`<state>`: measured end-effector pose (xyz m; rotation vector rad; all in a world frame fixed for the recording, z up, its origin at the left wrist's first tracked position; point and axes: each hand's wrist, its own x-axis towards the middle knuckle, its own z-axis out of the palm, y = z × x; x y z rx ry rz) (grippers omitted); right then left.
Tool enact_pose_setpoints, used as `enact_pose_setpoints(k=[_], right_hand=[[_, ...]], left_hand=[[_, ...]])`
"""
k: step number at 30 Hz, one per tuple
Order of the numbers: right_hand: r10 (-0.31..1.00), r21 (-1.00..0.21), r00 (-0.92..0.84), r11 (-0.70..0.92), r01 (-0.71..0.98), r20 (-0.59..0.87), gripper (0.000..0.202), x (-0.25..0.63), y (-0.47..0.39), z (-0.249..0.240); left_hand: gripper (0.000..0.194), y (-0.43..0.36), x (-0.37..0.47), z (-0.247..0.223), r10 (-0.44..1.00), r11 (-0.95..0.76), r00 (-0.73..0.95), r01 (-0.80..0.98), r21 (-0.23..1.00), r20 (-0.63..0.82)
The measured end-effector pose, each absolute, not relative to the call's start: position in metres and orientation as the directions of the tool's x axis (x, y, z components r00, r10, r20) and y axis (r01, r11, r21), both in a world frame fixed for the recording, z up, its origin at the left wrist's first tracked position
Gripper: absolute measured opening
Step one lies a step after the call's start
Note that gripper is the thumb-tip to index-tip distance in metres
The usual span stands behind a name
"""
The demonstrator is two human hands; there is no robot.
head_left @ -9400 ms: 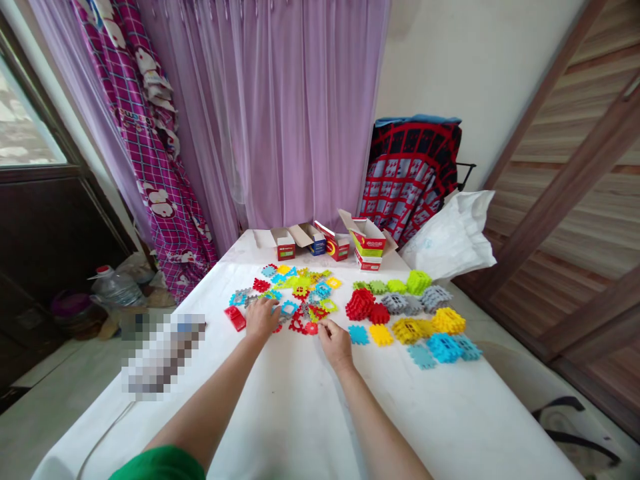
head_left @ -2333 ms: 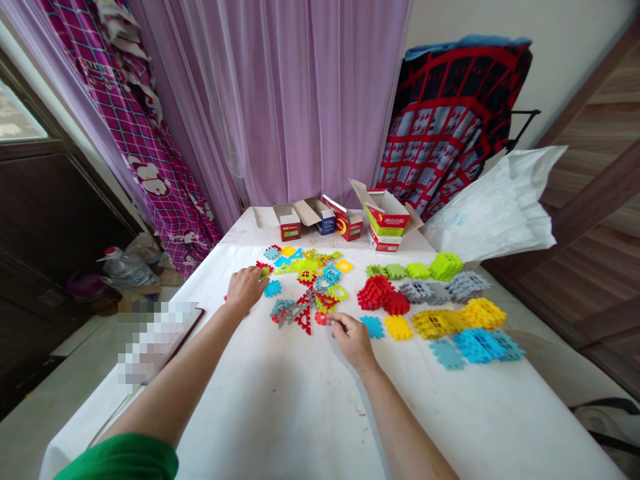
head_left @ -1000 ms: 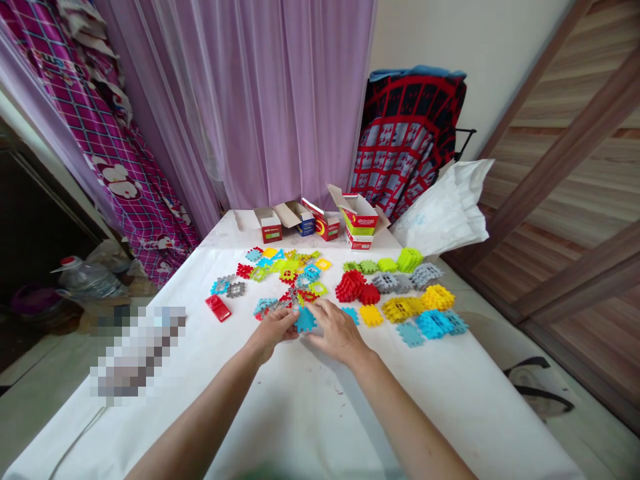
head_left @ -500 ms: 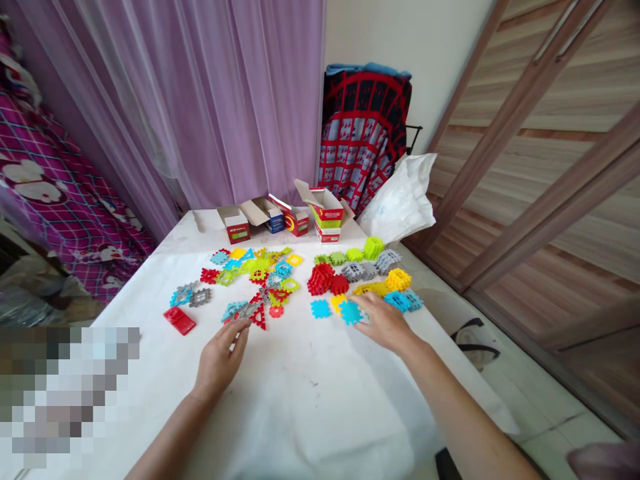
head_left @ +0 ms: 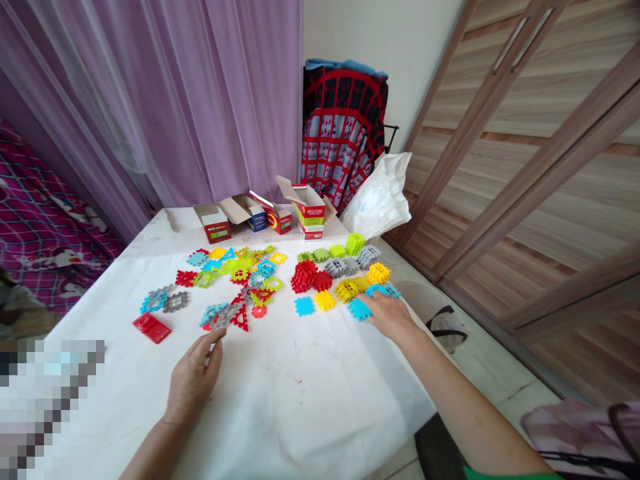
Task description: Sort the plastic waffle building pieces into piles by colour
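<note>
My right hand (head_left: 393, 315) grips a blue square toothed building tile (head_left: 359, 309) at its fingertips, low over the tablecloth. Close by lie a yellow square tile (head_left: 325, 301), another blue tile (head_left: 304, 306), a stack of yellow window pieces (head_left: 350, 288) and more blue pieces (head_left: 384, 290). My left hand (head_left: 195, 373) rests with loosely bent fingers, thumb a little apart, and seems to hold nothing. Its fingertips are just in front of a grey toothed piece (head_left: 224, 319) and a red triangle frame (head_left: 241, 319) at the near edge of a mixed heap.
Open cardboard boxes (head_left: 216, 225) line the table's back edge, beside a white plastic bag (head_left: 383, 193). Sorted red (head_left: 304, 276), grey (head_left: 369, 256) and green (head_left: 355, 244) stacks stand behind my right hand. A red plastic item (head_left: 151, 328) lies at left.
The view has swung to the right. My right hand has moved the blue tile right, off the yellow tile, towards the other blue pieces. My left hand has drawn slightly back from the heap.
</note>
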<state>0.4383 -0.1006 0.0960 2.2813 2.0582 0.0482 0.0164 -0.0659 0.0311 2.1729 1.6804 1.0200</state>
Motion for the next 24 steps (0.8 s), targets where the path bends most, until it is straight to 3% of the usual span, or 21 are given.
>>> enact_pose_setpoints(k=[4,9,18,22,24], right_hand=[[0.989,0.125,0.147,-0.143,0.982,-0.029,0.045,0.431,-0.105,0.099],[0.984,0.129,0.146,-0.133,0.983,-0.101,0.027,0.418,-0.118,0.097],[0.995,-0.167,-0.001,-0.016,0.986,-0.099,0.021,0.347,-0.116,0.067],[0.997,-0.284,0.071,-0.069,0.956,-0.006,0.022,0.322,-0.099,0.064],[0.987,-0.274,0.152,-0.133,0.953,0.05,0.023,0.327,-0.096,0.066]], left_hand=[[0.03,-0.066,0.017,0.033,0.912,-0.336,0.119,0.766,0.548,0.393],[0.031,-0.064,0.016,0.031,0.907,-0.341,0.114,0.761,0.551,0.404],[0.036,-0.055,0.014,0.02,0.936,-0.247,0.0,0.713,0.656,0.352],[0.035,-0.053,0.013,0.018,0.941,-0.247,0.003,0.692,0.678,0.34],[0.035,-0.052,0.012,0.017,0.938,-0.257,0.011,0.691,0.676,0.345]])
